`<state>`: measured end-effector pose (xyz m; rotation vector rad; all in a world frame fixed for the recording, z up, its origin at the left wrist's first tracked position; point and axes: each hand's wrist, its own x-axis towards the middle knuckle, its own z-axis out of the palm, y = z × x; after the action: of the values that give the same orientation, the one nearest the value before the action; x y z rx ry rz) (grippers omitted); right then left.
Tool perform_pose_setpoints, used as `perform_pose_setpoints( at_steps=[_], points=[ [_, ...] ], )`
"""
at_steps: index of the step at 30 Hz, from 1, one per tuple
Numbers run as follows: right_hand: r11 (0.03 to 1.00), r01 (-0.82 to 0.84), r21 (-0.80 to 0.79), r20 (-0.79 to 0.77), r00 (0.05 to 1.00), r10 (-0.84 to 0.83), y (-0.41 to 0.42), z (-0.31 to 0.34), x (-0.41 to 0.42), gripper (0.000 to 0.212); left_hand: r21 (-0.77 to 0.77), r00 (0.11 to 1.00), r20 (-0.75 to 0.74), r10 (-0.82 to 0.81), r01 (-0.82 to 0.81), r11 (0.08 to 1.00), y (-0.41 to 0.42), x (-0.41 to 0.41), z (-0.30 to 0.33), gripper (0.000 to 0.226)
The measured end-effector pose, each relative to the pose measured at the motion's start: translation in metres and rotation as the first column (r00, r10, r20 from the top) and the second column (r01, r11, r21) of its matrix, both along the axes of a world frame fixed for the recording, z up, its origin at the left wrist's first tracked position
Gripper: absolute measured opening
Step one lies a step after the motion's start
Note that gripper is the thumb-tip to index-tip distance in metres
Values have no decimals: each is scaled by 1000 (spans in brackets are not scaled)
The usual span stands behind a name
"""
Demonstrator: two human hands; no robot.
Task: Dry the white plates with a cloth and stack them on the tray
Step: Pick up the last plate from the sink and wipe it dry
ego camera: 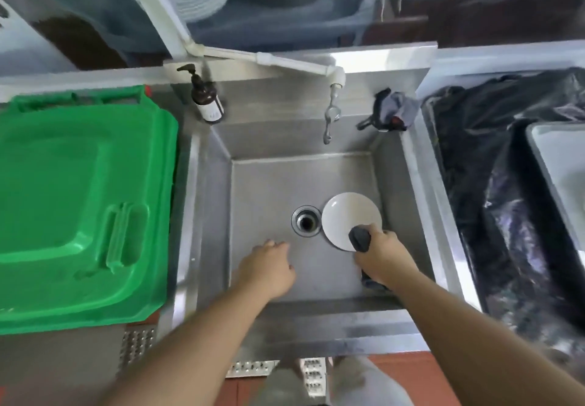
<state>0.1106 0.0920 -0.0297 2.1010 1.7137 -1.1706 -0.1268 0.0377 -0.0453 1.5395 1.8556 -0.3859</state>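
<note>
Plate (348,215) low in sink (269,184): right hand (383,257) fingers clamp cloth (359,239) onto rim; left hand (269,266) fingers apart — should steady it.

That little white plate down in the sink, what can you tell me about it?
The white plate is small, round and glossy, probably ceramic, with a shallow well and a raised rim. It appears to lie face up on the floor of the steel sink, just right of the drain. The right hand pinches its near edge through a dark grey cloth, which covers part of the rim. The left hand is apart from it. Whether it is wet cannot be told.
</note>
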Motion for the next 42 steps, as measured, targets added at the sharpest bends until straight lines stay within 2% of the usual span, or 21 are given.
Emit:
perform_pose_setpoints(
  at_steps=[6,13,17,21,25,27,28,31,34,37,42],
  points=[
    [994,88,-63,-24,996,-90,8,-53,29,51,-58,999,8,-41,42,997,23,26,-51,57],
    [993,105,-62,-22,994,-107,17,-129,50,54,-108,998,53,21,-15,994,50,56,-127,58],
    [997,80,8,25,996,-80,25,-178,55,56,-108,994,108,31,-19,994,66,74,-175,57],
    [996,14,88,77,997,-20,36,-212,59,53,-85,993,116,35,-25,996,84,86,-218,46],
    [990,-48,131,103,994,35,49,-234,63,54,-78,971,142,190,-181,980,100,98,-251,38],
    [988,-77,136,115,991,62,52,-243,64,53,-121,901,202,384,-366,923,106,106,-265,28],
    [987,-83,138,119,991,66,52,-246,64,52,-154,831,235,504,-480,864,109,110,-271,24],
    [986,-81,146,130,990,62,52,-255,63,51,-267,539,318,780,-738,619,114,119,-288,16],
    [985,-62,163,120,992,43,52,-259,63,51,-301,363,343,866,-831,467,117,126,-300,7],
    [981,-20,191,96,995,2,50,-258,63,52,-352,214,355,910,-871,342,117,130,-308,19],
    [968,42,249,58,997,-58,45,-244,64,47,-495,-22,411,911,-845,203,120,144,-297,19]
  ],
)
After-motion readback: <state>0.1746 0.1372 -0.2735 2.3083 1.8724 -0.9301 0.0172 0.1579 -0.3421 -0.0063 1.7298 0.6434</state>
